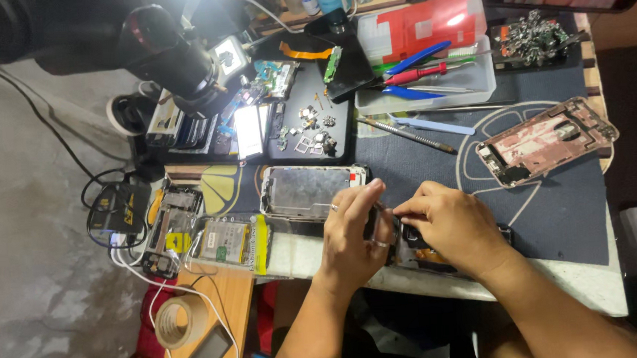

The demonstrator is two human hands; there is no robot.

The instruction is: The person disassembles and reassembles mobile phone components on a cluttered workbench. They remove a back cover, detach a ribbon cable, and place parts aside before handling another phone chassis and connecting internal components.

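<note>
Head view: dark phone (416,248) mostly hidden under left hand (355,231), right hand (452,226).

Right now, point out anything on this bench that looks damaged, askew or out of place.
The pink phone housing at the mat's right edge lies gutted and tilted, one corner past the mat. Loose small parts are scattered on the black tray. Both hands, left and right, work on an opened phone.

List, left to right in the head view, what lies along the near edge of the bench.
Black charger box → opened phone with yellow parts → bagged circuit board → left hand → right hand.
</note>
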